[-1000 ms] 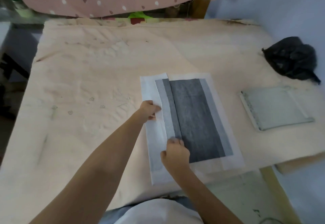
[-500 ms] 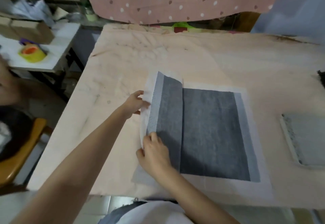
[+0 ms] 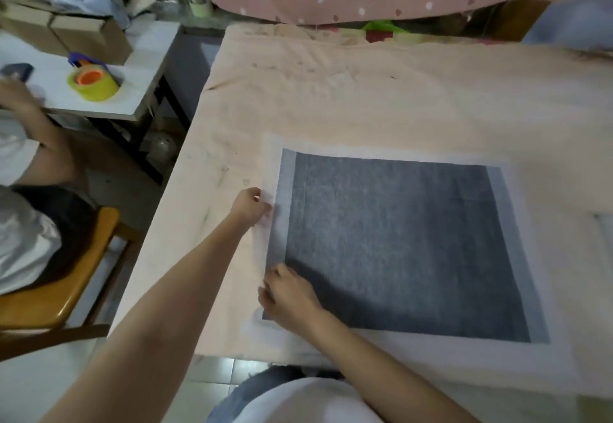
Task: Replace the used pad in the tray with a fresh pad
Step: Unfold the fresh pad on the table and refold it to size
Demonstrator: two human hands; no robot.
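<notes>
The fresh pad, half-folded a second ago, now lies opened flat across the frame's centre, its left border pinched by the left hand and seemingly also by the blurred right hand, ready for the tray.

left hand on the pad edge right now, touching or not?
Touching. The head view shows the left hand pinching the white left border of the pad, fingers overlapping its edge with no gap.
</notes>
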